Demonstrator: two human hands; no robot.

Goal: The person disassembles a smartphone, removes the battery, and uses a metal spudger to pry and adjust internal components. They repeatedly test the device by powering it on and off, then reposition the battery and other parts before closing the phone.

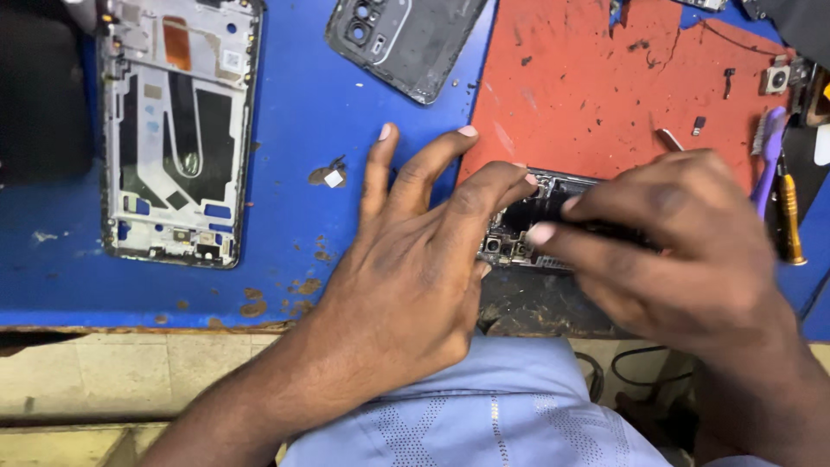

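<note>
Now both hands on circuit board [519, 227], left hand [415, 259], right hand [683, 251], red mat [605, 95]

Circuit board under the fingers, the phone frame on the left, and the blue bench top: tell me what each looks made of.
Circuit board: likely dark laminate with small metal parts, going by glinting components; mostly hidden by both hands.
Phone frame: silvery matte metal or plastic, with black patches and an orange strip; unclear which.
Blue bench top: painted metal, probably, since rust-brown spots show where paint has chipped.
</note>
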